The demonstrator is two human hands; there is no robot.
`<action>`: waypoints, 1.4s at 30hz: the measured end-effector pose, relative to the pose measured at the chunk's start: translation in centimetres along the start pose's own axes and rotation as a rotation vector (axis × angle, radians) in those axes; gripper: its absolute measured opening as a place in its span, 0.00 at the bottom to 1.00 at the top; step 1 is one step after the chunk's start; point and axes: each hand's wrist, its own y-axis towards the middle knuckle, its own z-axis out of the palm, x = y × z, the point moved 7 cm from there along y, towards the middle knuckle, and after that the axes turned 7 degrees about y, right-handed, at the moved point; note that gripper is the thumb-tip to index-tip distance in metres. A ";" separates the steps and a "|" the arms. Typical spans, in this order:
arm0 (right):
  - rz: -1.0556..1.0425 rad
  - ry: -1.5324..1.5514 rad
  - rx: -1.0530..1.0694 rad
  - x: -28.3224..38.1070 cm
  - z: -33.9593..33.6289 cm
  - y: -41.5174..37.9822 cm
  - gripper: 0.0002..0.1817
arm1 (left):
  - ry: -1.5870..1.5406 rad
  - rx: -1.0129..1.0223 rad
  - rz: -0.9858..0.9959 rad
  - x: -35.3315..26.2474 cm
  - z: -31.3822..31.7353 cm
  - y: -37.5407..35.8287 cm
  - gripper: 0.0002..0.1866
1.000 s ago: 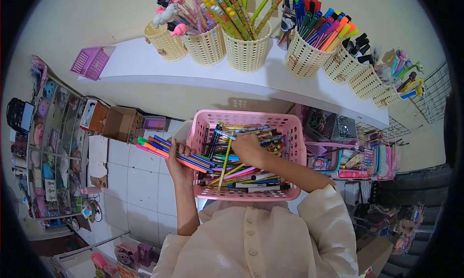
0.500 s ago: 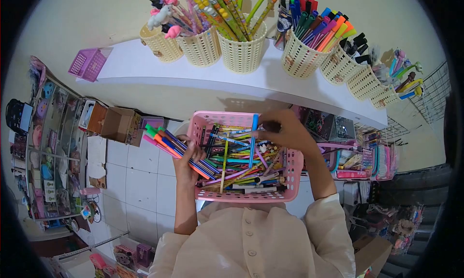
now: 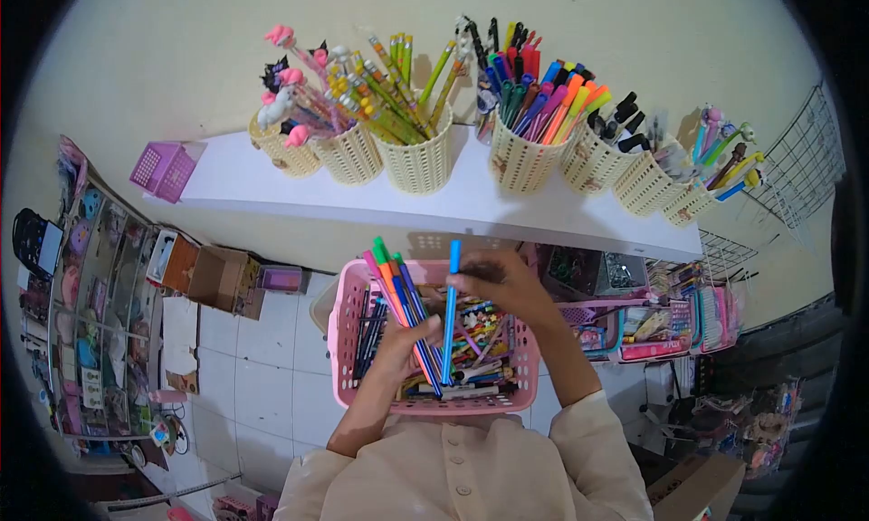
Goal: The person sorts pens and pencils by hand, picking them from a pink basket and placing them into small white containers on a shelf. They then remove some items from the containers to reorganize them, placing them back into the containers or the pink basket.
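My left hand (image 3: 407, 344) is closed round a bundle of felt-tip pens (image 3: 405, 295), with pink, green, orange and dark blue among them. It is over the pink basket (image 3: 344, 390). Between the fingertips of my right hand (image 3: 502, 284) is a light blue felt-tip pen (image 3: 451, 317), nearly upright and close beside the bundle. Below both hands, the basket holds a mixed heap of pens and pencils (image 3: 475, 349), partly hidden by my hands and the bundle.
A white shelf (image 3: 362, 200) crosses behind the basket. On it stand several cream woven cups, including one of patterned pencils (image 3: 418, 163) and one of coloured felt-tip pens (image 3: 525, 163). A purple basket (image 3: 163, 171) sits at its left end; cardboard boxes (image 3: 222, 277) are below.
My left hand has brought the bundle rightward and more upright over the basket. The light blue pen is now beside it in my right hand. The view has tilted up, showing more wall.
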 end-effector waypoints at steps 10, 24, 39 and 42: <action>0.064 0.663 -0.302 -4.9 -1.4 -3.8 0.22 | 0.232 -0.044 0.322 -3.1 5.1 1.2 0.13; -0.363 -0.102 -0.364 -1.8 -0.6 -6.2 0.22 | 0.584 0.125 0.340 -4.2 9.6 2.1 0.12; -0.920 -0.549 -0.618 9.3 -3.0 -4.7 0.21 | 1.286 0.384 0.910 -12.3 20.1 2.6 0.27; -0.848 -0.066 -0.787 12.3 -5.7 -3.5 0.09 | 1.275 0.293 1.206 -16.1 20.4 3.8 0.30</action>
